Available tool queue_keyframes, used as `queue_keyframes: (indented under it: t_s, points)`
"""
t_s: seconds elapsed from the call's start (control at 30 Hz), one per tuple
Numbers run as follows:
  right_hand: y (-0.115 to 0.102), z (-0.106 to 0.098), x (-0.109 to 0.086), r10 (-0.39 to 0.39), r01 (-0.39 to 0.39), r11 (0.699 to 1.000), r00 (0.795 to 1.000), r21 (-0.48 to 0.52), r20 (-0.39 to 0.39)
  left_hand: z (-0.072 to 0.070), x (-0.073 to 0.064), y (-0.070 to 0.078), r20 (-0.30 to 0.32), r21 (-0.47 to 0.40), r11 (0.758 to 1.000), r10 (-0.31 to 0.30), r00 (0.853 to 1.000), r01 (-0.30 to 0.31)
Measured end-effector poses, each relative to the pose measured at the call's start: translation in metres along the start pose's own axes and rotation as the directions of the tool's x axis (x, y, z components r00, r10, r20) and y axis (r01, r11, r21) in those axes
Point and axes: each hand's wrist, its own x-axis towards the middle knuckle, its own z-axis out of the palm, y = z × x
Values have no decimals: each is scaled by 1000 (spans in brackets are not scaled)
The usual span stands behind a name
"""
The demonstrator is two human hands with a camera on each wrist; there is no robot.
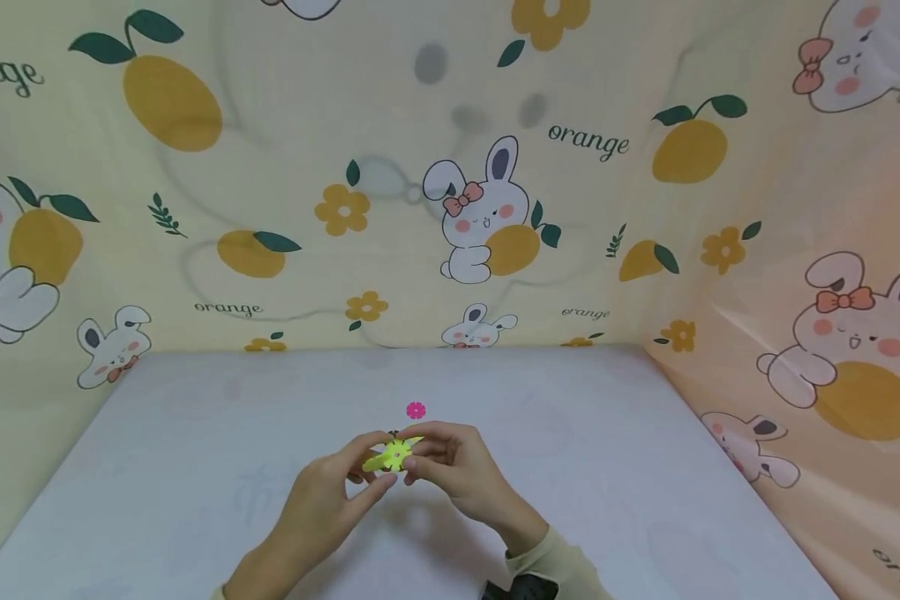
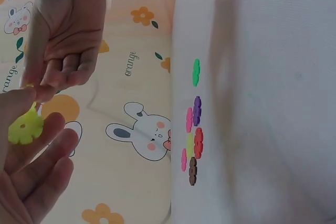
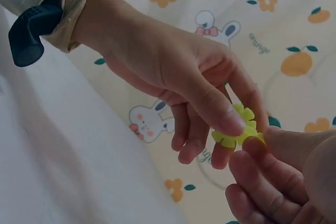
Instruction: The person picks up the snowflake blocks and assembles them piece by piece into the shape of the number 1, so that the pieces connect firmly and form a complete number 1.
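Both hands meet above the white table around yellow-green snowflake discs, flat flower-shaped pieces with notched rims. My left hand (image 1: 322, 504) pinches one yellow disc (image 2: 25, 127) between thumb and finger. With thumb and forefinger, my right hand (image 1: 468, 475) grips another yellow disc (image 1: 398, 455), its face turned toward the head camera. In the right wrist view the yellow pieces (image 3: 247, 113) touch at an angle; whether their notches are locked together is hidden by the fingertips. Beyond the hands, a pink disc (image 1: 416, 410) lies on the table.
In the left wrist view, several loose discs lie on the table (image 1: 195, 467): a green disc (image 2: 196, 73), a purple disc (image 2: 197, 111), a red disc (image 2: 198, 143), a brown disc (image 2: 193, 171) among them. A patterned cloth (image 1: 390, 275) rises behind the table and along its sides.
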Motion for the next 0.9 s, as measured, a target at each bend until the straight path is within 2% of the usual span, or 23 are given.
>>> queue_keyframes:
  t_s: [0.2, 0.37, 0.5, 0.63, 0.73, 0.9]
  points:
    - [-7, 7, 11, 6, -5, 995, 1000, -98, 17, -3, 1, 1, -73, 47, 998, -39, 997, 43]
    - [-7, 5, 15, 21, -17, 991, 999, -132, 29, -5, 2, -1, -99, 29, 998, -54, 994, 57]
    - [-4, -6, 16, 48, -50, 980, 999, -192, -10, -5, 5, 0, -57, -56, 992, -119, 991, 116]
    - [1, -18, 17, 78, -90, 969, 995, -231, -57, -6, 8, 2, 4, -144, 967, -211, 977, 209]
    - [9, -26, 18, 89, -105, 966, 993, -236, -78, -8, 9, 3, 34, -167, 953, -252, 967, 254]
    - [28, -37, 19, 133, -160, 958, 983, -240, -122, -6, 9, 2, 46, -161, 947, -273, 961, 277]
